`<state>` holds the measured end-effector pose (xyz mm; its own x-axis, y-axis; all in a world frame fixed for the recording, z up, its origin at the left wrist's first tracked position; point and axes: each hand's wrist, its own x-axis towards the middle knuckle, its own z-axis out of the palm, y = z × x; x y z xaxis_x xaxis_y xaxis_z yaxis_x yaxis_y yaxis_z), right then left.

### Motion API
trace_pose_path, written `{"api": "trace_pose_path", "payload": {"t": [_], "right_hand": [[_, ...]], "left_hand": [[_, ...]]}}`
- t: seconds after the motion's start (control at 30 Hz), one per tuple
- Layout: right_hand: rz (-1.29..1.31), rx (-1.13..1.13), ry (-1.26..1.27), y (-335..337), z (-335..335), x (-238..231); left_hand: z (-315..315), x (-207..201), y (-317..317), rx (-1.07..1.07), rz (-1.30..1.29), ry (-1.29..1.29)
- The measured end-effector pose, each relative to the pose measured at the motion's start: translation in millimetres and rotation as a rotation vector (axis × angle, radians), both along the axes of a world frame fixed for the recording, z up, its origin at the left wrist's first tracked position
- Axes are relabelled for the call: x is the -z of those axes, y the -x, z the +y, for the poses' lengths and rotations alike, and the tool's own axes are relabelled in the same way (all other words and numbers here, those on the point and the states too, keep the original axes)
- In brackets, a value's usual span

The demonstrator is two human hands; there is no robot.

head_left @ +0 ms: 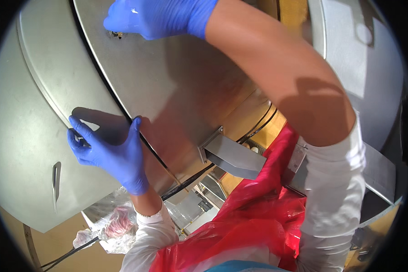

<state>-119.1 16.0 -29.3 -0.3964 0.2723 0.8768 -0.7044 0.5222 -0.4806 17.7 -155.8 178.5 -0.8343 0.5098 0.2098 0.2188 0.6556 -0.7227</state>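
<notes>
Both my hands wear blue gloves and work at a large grey metal cabinet. My left hand (111, 154) is open against its left panel (72, 72), thumb and fingers spread across the raised lip, with the thumb by the dark gap between the panels. Higher up, my right hand (156, 18) is closed at the adjoining metal panel (158, 77). A small dark metal fitting (117, 34) shows just under its fingertips; what the fingers hold is hidden. Below the left hand, a thin metal handle (55, 187) stands out from the left panel.
An angular metal bracket (235, 156) juts from the panel near my red plastic apron (254, 208). Black cables (186, 182) run beneath the cabinet. A clear plastic bag (118, 226) with something pinkish lies lower left. Another grey metal housing (349, 50) rises on the right.
</notes>
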Motion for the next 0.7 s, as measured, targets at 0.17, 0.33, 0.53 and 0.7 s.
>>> {"api": "trace_pose_path", "payload": {"t": [0.17,0.33,0.53,0.7], "right_hand": [[0.054,0.026,-0.080,-10,23,9],[-0.040,-0.043,-0.027,-11,15,1],[-0.047,-0.031,-0.017,-21,18,4],[-0.070,0.056,-0.088,-27,21,8]], "left_hand": [[0,-3,1,0.001,-0.033,0.002],[5,2,2,-0.095,0.004,0.023],[7,-4,0,-0.084,-0.033,0.013],[6,-3,2,-0.090,-0.077,-0.027]]}}
